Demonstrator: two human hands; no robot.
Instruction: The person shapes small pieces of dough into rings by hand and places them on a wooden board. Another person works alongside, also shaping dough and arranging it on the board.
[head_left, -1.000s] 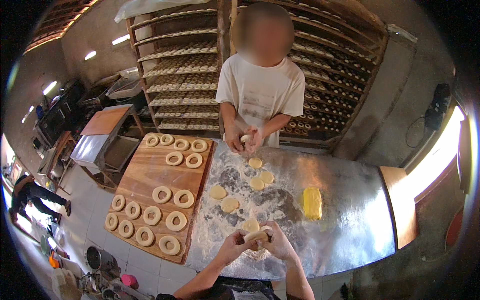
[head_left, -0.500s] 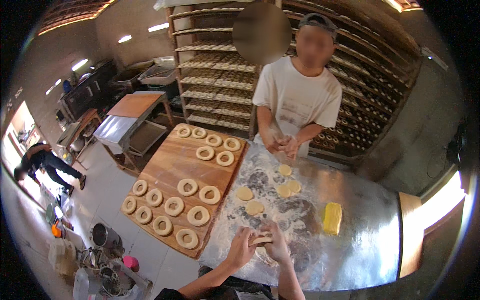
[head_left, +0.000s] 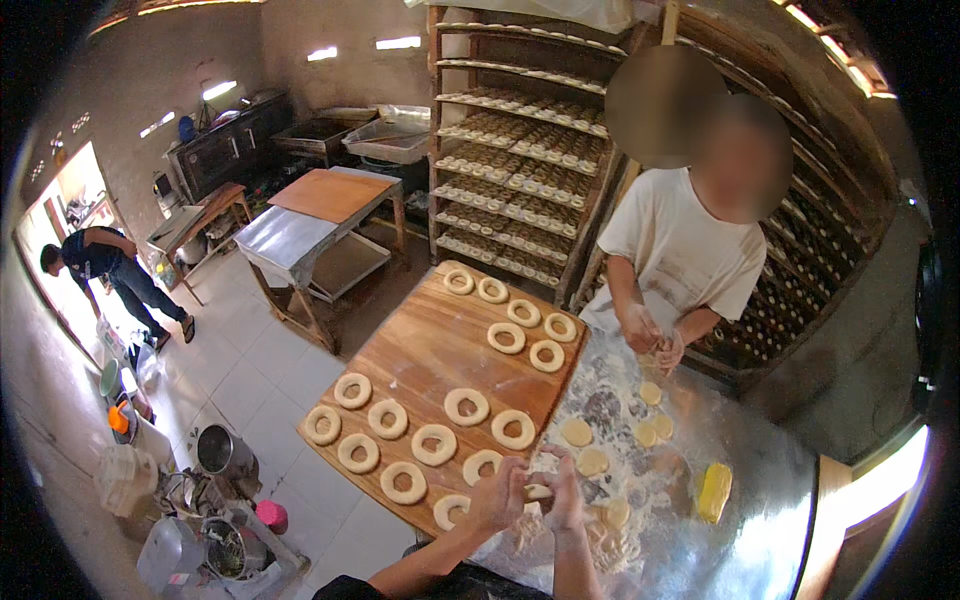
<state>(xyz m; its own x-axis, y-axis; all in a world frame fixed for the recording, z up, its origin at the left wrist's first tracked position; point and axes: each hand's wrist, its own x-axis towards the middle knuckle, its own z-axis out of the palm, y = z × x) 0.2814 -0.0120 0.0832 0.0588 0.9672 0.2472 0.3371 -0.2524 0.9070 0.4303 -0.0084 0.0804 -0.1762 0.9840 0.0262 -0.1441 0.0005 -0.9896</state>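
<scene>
Hands shifted to wooden board edge; left hand, right hand clamped on dough piece (rings crowd board).

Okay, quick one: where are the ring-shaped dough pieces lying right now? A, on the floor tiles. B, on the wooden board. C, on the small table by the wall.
B: the dough rings lie in rows on the wooden board, left of both hands working a dough piece.

Crowded near edge, open far right.
Wooden board packed with dough rings along the metal table's left edge; dough discs and a yellow scraper scattered mid-table. Bare floured metal toward the right corner. Another person's hands blocking the far edge.
</scene>
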